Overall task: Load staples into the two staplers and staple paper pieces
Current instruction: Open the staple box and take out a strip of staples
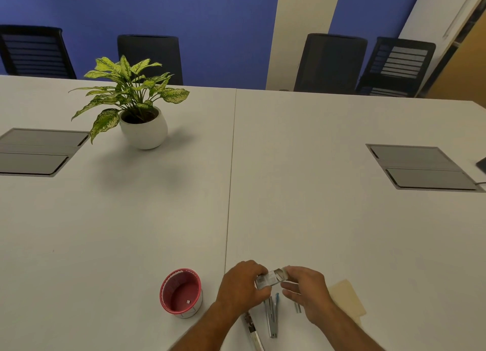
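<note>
Both hands pinch a small grey cardboard staple box (272, 278) between them just above the white table (315, 219), the left hand (240, 287) curled round its closed end and the right hand (306, 285) at its open end. Nearer lie two opened metal staplers (272, 317), a short loose staple strip (297, 307) and cream paper pieces (347, 298). A red mesh cup (181, 293) stands left; farther off, a potted leafy plant (136, 106).

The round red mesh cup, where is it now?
In the head view, the round red mesh cup stands on the white table, near the bottom edge, just left of the left hand.
</note>
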Available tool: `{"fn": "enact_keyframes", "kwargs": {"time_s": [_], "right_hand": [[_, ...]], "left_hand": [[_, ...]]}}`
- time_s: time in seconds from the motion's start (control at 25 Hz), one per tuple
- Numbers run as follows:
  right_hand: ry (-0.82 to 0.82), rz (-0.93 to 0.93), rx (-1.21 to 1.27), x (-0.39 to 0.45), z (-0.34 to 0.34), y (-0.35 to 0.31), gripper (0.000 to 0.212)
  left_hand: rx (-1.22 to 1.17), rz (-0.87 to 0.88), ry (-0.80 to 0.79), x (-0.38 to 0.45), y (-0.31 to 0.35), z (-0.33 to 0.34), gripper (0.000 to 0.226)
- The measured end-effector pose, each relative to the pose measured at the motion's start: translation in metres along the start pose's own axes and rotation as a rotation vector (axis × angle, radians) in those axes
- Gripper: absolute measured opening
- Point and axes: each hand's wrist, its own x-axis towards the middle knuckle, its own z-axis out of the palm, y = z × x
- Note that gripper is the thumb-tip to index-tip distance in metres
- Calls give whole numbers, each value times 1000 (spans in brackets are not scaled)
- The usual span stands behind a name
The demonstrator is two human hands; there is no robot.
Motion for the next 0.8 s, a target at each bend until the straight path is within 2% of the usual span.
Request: {"fn": "enact_keyframes", "kwargs": {"time_s": [0.12, 0.4, 0.8], "right_hand": [[-52, -7, -23, -2, 0, 4, 6], [5, -186, -123, -4, 1, 9, 1], [-44, -167, -103, -12, 7, 18, 2]], "left_hand": [[-12, -6, -16, -1, 2, -3, 42], [-87, -10, -20, -3, 4, -2, 46], [-143, -11, -3, -10, 8, -3, 45]]}}
